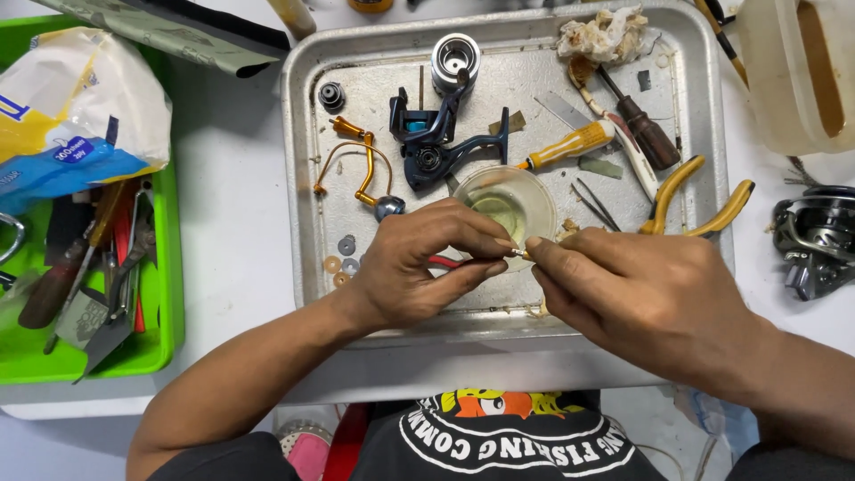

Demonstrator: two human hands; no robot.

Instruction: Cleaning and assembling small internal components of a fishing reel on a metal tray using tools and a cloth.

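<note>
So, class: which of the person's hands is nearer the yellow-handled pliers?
Right. The right hand lies just below the pliers; the left hand is further left, beyond the small bowl.

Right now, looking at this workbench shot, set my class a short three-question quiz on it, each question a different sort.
1. True or false: the pliers lie inside the metal tray.
2. Which sits just beyond the fingertips of the left hand and right hand?
A. the clear dish
B. the green bin
C. the white bag
3. Fill in: the yellow-handled screwdriver lies to the ___ of the dark reel body.

Key: 1 true; 2 A; 3 right.
</note>
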